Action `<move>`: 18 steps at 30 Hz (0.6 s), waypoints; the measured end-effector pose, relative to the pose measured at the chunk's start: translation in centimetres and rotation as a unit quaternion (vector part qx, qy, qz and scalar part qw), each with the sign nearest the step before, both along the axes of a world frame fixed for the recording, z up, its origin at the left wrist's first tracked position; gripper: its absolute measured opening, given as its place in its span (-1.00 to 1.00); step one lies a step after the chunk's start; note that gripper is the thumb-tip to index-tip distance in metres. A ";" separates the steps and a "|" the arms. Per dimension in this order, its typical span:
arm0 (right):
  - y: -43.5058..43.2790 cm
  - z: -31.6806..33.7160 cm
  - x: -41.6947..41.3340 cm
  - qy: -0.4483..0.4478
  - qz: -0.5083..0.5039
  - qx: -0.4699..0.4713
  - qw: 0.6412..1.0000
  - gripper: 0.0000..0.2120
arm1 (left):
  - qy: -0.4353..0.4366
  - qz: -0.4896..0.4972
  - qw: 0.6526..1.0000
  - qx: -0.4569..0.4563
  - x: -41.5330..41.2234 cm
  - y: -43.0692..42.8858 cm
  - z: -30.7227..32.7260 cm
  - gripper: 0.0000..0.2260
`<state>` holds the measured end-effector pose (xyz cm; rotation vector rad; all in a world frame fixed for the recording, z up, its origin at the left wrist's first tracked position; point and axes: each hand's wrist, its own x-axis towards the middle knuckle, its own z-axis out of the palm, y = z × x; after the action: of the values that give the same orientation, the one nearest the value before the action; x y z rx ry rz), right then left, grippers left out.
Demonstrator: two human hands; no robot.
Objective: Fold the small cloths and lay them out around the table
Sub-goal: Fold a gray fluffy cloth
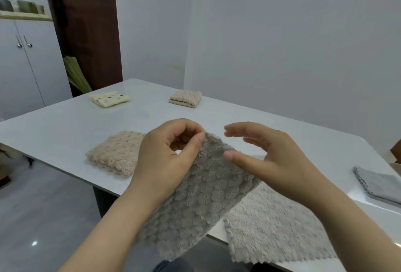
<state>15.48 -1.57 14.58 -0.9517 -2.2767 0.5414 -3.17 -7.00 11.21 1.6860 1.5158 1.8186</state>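
**At the near table edge: grey cloth in hand, fold not yet made**

Nearest me, an off-white fleecy cloth lies flat and overhangs the table. Over it, my left hand pinches the grey cloth's far left corner between thumb and forefinger. The cloth hangs from that pinch, its long axis running away from me and its near end drooping past the edge. My right hand is spread and holds nothing, just beside the far right corner; I cannot tell whether its thumb touches the cloth. Judgement: the right hand is nearer that free corner.

Further out a folded beige cloth lies left and a pale-grey folded cloth right. At the far side lie a yellow spotted cloth and a second beige cloth, well apart. The surface is white and glossy, with white walls and a brown door beyond.
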 end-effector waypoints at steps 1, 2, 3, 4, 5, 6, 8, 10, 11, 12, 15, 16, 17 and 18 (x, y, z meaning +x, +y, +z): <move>-0.1 -0.3 -0.4 -0.001 0.004 0.001 1.000 -0.59 | 0.002 -0.004 1.000 0.000 0.2 0.0 -0.1 -0.88; -0.1 -0.5 -0.6 0.003 0.005 0.000 1.000 -0.62 | 0.003 -0.004 1.000 -0.001 0.3 0.0 -0.1 -0.87; -0.1 -0.6 -0.9 0.011 0.005 -0.004 1.000 -0.69 | 0.003 -0.006 1.000 0.001 0.5 0.0 -0.2 -0.87; -0.1 -0.7 -1.1 0.023 0.006 -0.009 1.000 -0.77 | 0.004 -0.007 1.000 0.001 0.6 0.0 -0.2 -0.87; -0.1 -0.8 -1.2 0.035 0.010 -0.015 0.999 -0.86 | 0.003 -0.009 1.000 0.000 0.7 0.0 -0.4 -0.88; -0.1 -0.9 -1.3 0.045 0.014 -0.021 0.999 -0.93 | 0.004 -0.009 1.000 -0.002 0.9 -0.1 -0.5 -0.89; 0.0 -1.1 -1.3 0.058 0.021 -0.026 0.998 -0.95 | -0.020 -0.020 1.000 -0.012 1.0 -0.1 -0.8 -0.94; 0.1 -1.3 -1.1 0.071 0.023 -0.025 0.997 -0.94 | -0.078 -0.051 0.995 -0.041 0.9 -0.4 -1.2 -0.91; 0.1 -1.4 -0.9 0.079 0.022 -0.027 0.996 -0.93 | -0.103 -0.065 0.991 -0.062 0.8 -0.6 -1.6 -0.84; 0.1 -1.4 -0.7 0.088 0.018 -0.030 0.995 -0.93 | -0.108 -0.066 0.989 -0.082 0.6 -0.6 -2.2 -0.80; 0.4 -1.8 -0.2 0.104 0.005 -0.040 0.994 -0.91 | -0.090 -0.044 0.986 -0.132 0.6 -1.1 -3.6 -0.80; 0.4 -1.9 -0.1 0.106 0.002 -0.046 0.993 -0.91 | -0.091 -0.039 0.986 -0.134 0.6 -1.2 -4.0 -0.82; 0.5 -2.1 0.0 0.108 0.000 -0.052 0.993 -0.91 | -0.095 -0.035 0.986 -0.133 0.8 -1.3 -4.2 -0.83; 0.5 -2.3 -0.1 0.110 -0.001 -0.058 0.992 -0.91 | -0.099 -0.032 0.986 -0.130 0.9 -1.3 -4.5 -0.82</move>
<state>15.41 -1.06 12.31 -0.9010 -2.0663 0.7463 -2.24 -8.30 6.74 1.3744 1.5195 1.6207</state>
